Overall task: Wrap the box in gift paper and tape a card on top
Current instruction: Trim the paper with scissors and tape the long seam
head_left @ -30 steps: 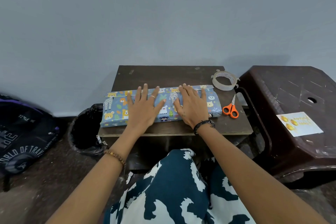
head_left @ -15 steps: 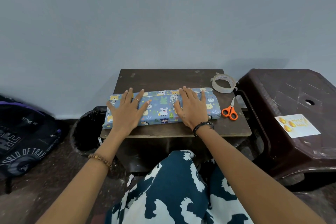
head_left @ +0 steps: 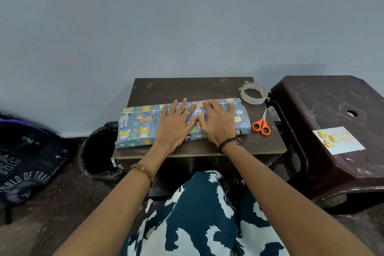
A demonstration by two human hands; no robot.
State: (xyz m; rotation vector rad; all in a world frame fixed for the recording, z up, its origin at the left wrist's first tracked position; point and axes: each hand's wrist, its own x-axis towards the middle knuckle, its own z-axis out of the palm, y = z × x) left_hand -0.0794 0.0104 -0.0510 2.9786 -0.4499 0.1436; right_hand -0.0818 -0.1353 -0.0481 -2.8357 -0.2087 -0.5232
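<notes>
Both hands lie flat on top of the wrapped box (head_left: 182, 122), fingers straight and spread, pressing the paper down without curling round anything. The left hand (head_left: 173, 125) covers the middle of the top face; the right hand (head_left: 217, 122) sits just beside it, thumbs almost touching, fingertips reaching the paper seam along the far edge. The hands hide the centre of the seam, so whether tape holds it there cannot be told. The box lies lengthwise across the small table (head_left: 193, 88), its left end overhanging the table's left edge above a bin (head_left: 97, 149) lined with a black bag. Its right end stops just short of the scissors (head_left: 261, 124), which lie near the table's right edge. The tape roll (head_left: 253, 93) sits at the far right corner, touching the paper's corner. A bare strip of table remains behind the box. The card (head_left: 338, 140) rests on a brown plastic stool (head_left: 332, 97) to the right, well apart from the box; its lettering is too small to read. A backpack (head_left: 27, 160) is cut off at the left.
</notes>
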